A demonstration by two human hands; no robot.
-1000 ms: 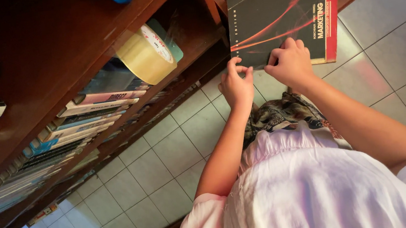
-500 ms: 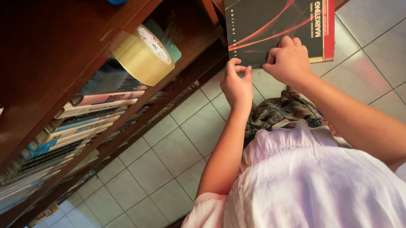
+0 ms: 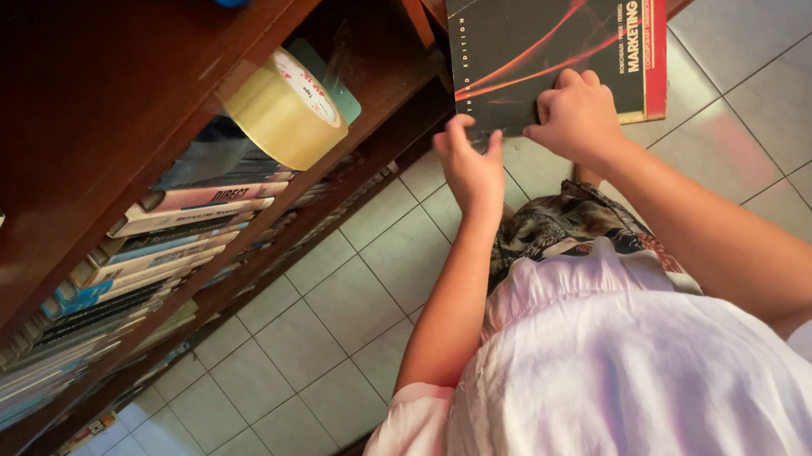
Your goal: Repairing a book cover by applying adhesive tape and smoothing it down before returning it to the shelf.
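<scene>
Shelving of dark reddish wood (image 3: 65, 143) fills the upper left of the frame, with flat-stacked books (image 3: 128, 257) and a roll of tan tape (image 3: 278, 111). At upper right a black, glossy softcover book (image 3: 546, 32) lies just above both hands, long axis left-right; the right hand (image 3: 576, 120) and left hand (image 3: 470, 166) pinch its lower edge, fingers closed on it.
</scene>
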